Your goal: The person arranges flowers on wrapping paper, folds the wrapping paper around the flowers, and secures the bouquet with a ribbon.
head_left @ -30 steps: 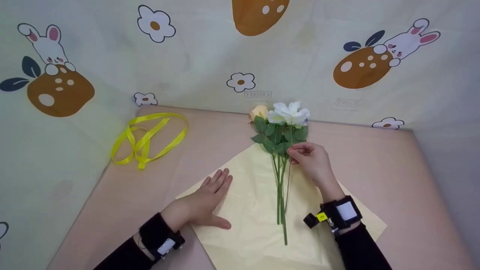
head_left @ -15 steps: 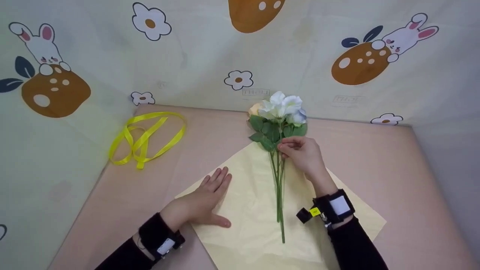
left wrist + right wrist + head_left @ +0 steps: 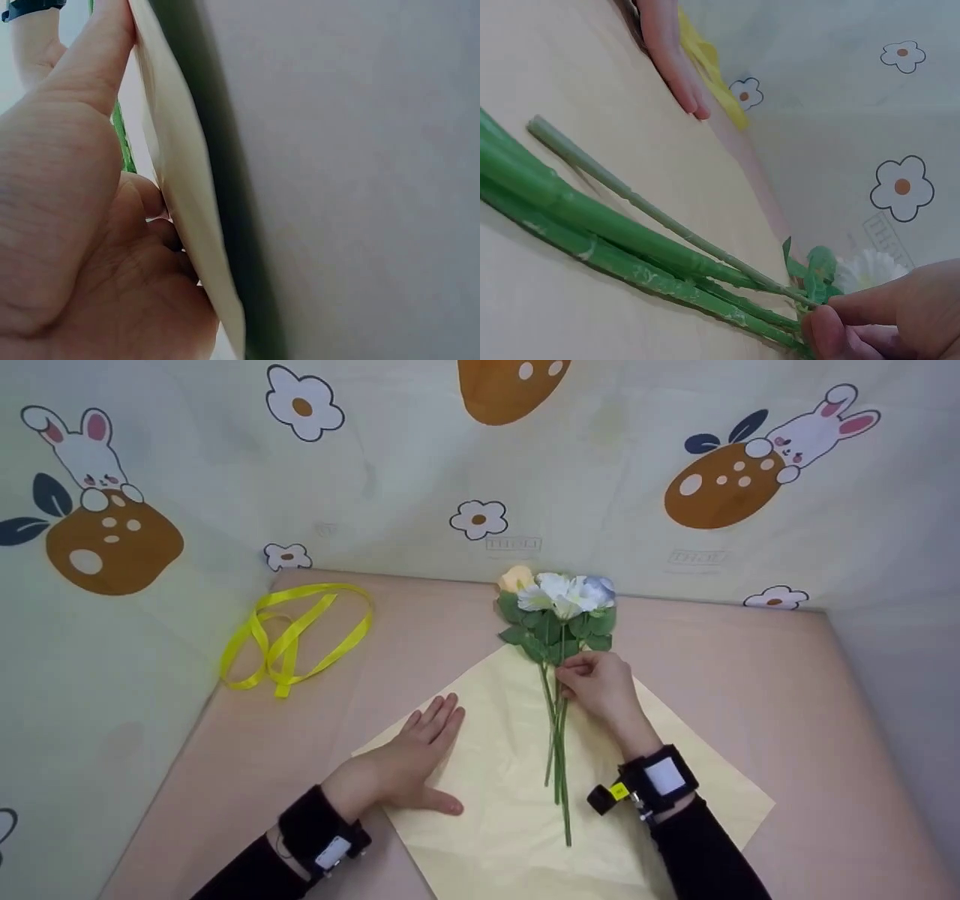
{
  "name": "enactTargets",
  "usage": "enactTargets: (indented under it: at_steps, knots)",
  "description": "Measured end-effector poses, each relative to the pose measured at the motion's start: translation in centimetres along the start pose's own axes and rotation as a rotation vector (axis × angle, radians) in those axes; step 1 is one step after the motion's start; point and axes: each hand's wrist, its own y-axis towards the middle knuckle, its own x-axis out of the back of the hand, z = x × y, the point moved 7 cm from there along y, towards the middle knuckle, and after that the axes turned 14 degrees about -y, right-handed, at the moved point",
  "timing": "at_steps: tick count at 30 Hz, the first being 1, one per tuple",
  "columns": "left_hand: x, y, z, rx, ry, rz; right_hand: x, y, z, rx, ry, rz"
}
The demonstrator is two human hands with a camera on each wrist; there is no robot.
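Note:
A small bunch of artificial flowers lies on a cream sheet of wrapping paper [image 3: 495,765]. It has a peach rose [image 3: 516,579], a white flower [image 3: 561,596] and a pale bluish flower [image 3: 598,591], above green leaves [image 3: 532,630]. My right hand [image 3: 600,686] pinches the white flower's thin stem [image 3: 667,225] between thumb and fingers, just below the leaves. Thicker green stems [image 3: 592,225] lie close beside it in the right wrist view. My left hand [image 3: 409,761] rests flat with fingers spread on the paper's left edge.
A looped yellow ribbon [image 3: 279,649] lies on the pinkish table [image 3: 787,697] at the back left. Patterned cloth walls [image 3: 405,457] with rabbits and flowers stand around the back and sides.
My right hand has shifted left and slightly toward me with the white flower. That flower rose, then came down between the peach and bluish ones. My left hand stays in place.

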Motion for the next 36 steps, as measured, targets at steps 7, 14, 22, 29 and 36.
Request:
enactTargets:
  at_steps: [7, 14, 22, 29, 36]
  knots:
    - [0.1, -0.1, 0.0, 0.01, 0.004, 0.006, 0.6, -0.2, 0.3, 0.022, -0.063, -0.041]
    - [0.1, -0.1, -0.1, 0.014, 0.005, 0.007, 1.0, -0.3, 0.2, 0.03, -0.068, -0.043]
    - [0.0, 0.0, 0.0, 0.004, 0.0, 0.003, 1.1, -0.6, 0.2, 0.053, -0.066, -0.017]
    - [0.0, -0.1, -0.1, -0.014, -0.006, 0.001, 1.2, -0.6, -0.1, 0.055, -0.089, 0.022]
    - [0.2, -0.1, -0.1, -0.024, -0.013, -0.009, 2.7, -1.6, 0.5, 0.09, -0.19, 0.046]
